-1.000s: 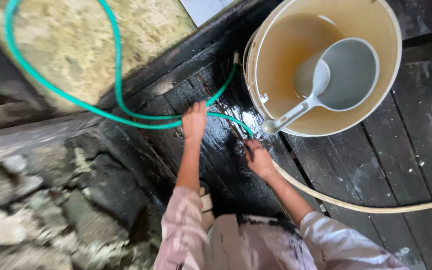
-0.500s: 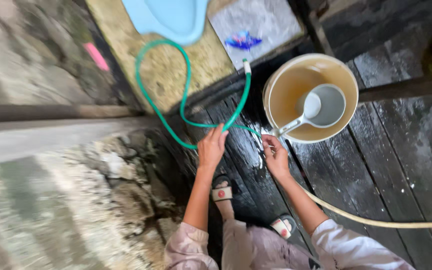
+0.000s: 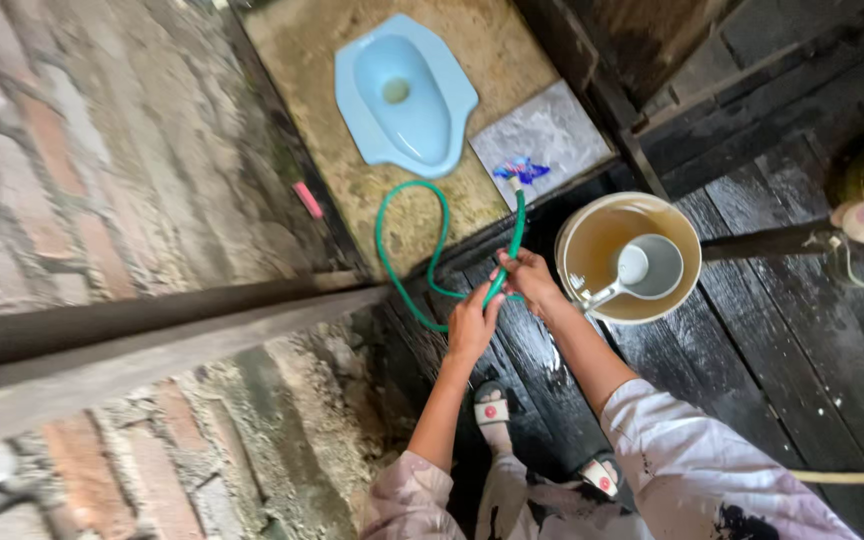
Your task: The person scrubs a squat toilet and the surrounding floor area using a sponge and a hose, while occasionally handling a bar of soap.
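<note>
A thin green hose loops over the stained concrete floor, and its free end points up toward a grey tile. My left hand grips the hose low on its straight part. My right hand is closed on the same hose just above and to the right. A cream bucket of brownish water stands right of my hands, with a grey plastic dipper floating in it.
A light blue squat toilet pan is set in the concrete at the top. Brick walls and a wooden beam fill the left side. Wet dark planks lie on the right, where a beige hose crosses. My sandalled feet stand below.
The view has pulled back and up, revealing the toilet pan. Both hands have come together on the green hose and lifted its straight end; the right hand earlier lay near the beige hose.
</note>
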